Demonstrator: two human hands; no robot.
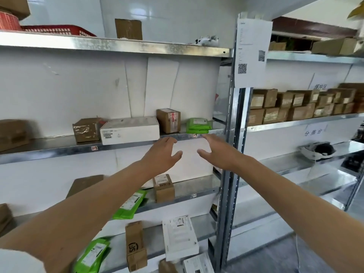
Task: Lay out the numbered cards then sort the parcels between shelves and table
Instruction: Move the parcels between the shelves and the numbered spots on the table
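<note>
Left hand (162,152) and right hand (214,149), both raised in front of the metal shelving (118,143), palms facing each other, fingers spread apart, neither holding anything. A bare gap separates the two hands; behind it lies the white back panel under the shelf edge.

Just above the right hand's fingertips, at the shelf edge: a stack of green mailers (198,126), not touched by the hand. Above the left hand, on the same shelf: an upright brown carton (169,120). Up and to the left of the left hand: a long white box (130,131), overhanging the shelf edge, and beside it a tape-wrapped brown box (86,130).

Below the left wrist, one shelf down: a small brown box (163,188) and a green parcel (130,204), the latter partly covered by the forearm. Lower still, under the left forearm: a narrow brown carton (136,246), a white flat parcel (180,237) and another green bag (92,255).

To the right of the right hand, beyond the upright post: a second rack with rows of stacked brown boxes (299,104).
</note>
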